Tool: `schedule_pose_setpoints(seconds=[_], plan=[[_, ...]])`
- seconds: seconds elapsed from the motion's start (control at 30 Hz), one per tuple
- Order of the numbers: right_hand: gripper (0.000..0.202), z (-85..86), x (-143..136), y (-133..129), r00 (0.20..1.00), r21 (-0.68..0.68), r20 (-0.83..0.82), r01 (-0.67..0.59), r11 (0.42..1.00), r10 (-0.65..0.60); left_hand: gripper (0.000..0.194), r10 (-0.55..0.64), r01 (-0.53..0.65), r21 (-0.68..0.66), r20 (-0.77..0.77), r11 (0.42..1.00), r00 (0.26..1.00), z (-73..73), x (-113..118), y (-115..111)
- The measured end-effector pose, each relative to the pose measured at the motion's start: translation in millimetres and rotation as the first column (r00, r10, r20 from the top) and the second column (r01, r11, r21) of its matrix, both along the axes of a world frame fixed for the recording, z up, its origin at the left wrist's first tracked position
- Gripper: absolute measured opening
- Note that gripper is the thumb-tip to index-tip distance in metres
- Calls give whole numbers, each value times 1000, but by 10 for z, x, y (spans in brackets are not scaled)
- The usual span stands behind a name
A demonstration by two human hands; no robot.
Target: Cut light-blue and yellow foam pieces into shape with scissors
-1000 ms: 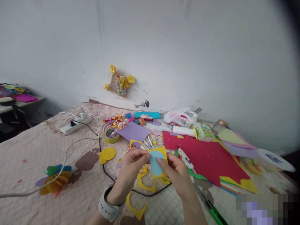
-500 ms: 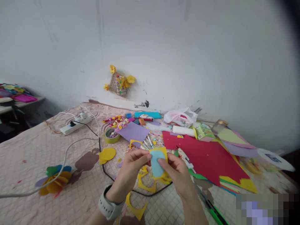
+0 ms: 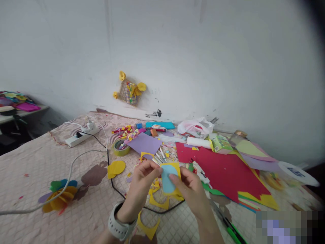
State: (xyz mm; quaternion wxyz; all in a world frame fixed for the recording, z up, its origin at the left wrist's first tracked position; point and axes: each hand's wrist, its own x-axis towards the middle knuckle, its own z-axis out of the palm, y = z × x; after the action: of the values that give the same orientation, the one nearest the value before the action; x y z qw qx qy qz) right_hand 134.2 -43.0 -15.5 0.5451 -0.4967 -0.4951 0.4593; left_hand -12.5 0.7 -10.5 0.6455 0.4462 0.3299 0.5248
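A light blue paper piece with a rounded side (image 3: 167, 181) lies flat against a yellow paper piece (image 3: 177, 166), and I hold both above the table. My right hand (image 3: 191, 188) is closed on them, its thumb pressing on the blue face and its fingers behind. At the left edge, my left hand (image 3: 143, 179) pinches the papers between thumb and fingers; a pale watch (image 3: 119, 223) is on that wrist. Yellow paper offcuts (image 3: 158, 200) with curved cut-outs lie below my hands. Cut yellow pieces with rounded ends (image 3: 116, 168) rest to the left.
A black cable (image 3: 159, 212) crosses beneath my hands. A green utility knife (image 3: 232, 230) lies front right, near red sheets (image 3: 223, 169) and a white glue gun (image 3: 201, 173). A paper ornament (image 3: 61, 195) sits left, with a power strip (image 3: 82, 135) behind it.
The held papers have turned slightly and shifted a little left. Both hands keep their hold; the table things stay where they were.
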Motion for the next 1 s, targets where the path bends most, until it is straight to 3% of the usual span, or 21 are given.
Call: schedule_pose_setpoints(seconds=[0.2, 0.43, 0.67, 1.0], plan=[[20, -12, -23, 4, 1000, 18, 7, -4, 1000, 4, 12, -20, 22, 29, -46, 999, 999, 44, 0, -29], [24, -15, -36, -1, 1000, -3, -13, 1, 1000, -1, 14, 44, -43, 55, -25, 998, 999, 47, 25, -55], [21, -20, 10, 9, 982, 22, -125, 143, 990, -139, 20, -155, 158, 21, -92, 987, 984, 61, 68, -97], [23, -1, 47, 17, 982, 4, -138, 133, 991, -131, 19, -228, 223, -83, -50, 971, 972, 54, 54, -106]])
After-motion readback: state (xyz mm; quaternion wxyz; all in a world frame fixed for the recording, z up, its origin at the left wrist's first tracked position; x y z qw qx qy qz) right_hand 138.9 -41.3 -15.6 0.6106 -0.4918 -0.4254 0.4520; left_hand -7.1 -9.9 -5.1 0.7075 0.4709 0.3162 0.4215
